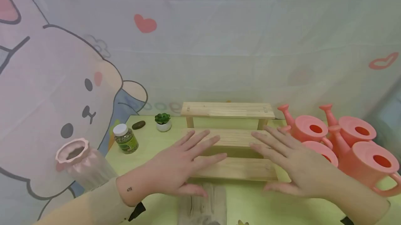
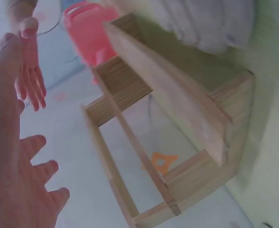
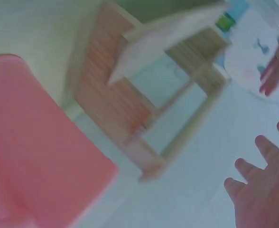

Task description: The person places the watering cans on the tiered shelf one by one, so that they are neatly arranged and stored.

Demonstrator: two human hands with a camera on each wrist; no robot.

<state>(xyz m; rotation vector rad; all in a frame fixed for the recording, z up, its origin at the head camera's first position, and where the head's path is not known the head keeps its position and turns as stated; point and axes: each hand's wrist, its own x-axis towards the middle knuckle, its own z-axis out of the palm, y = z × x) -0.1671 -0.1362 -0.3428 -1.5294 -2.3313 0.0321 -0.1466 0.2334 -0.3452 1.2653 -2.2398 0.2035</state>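
My left hand (image 1: 178, 166) and right hand (image 1: 297, 166) hover with fingers spread and nothing held, palms down in the head view. Between and beyond them stands a three-tier wooden step shelf (image 1: 227, 110) of pale wood. In the head view the fingers overlap its middle and lower boards. Both wrist views show the shelf's frame apart from the fingers. Nearest the right hand are several pink watering cans (image 1: 364, 160). Below the left thumb lies a grey wood-grain piece (image 1: 202, 206), partly hidden by that hand.
To the left are a pink-white ruffled vase (image 1: 91, 166), a white-lidded jar (image 1: 125, 138) with a green label, a dark stone (image 1: 139, 125) and a small potted succulent (image 1: 163, 122). Behind the yellow-green tabletop (image 1: 147, 148) hangs a printed cloth (image 1: 219, 44).
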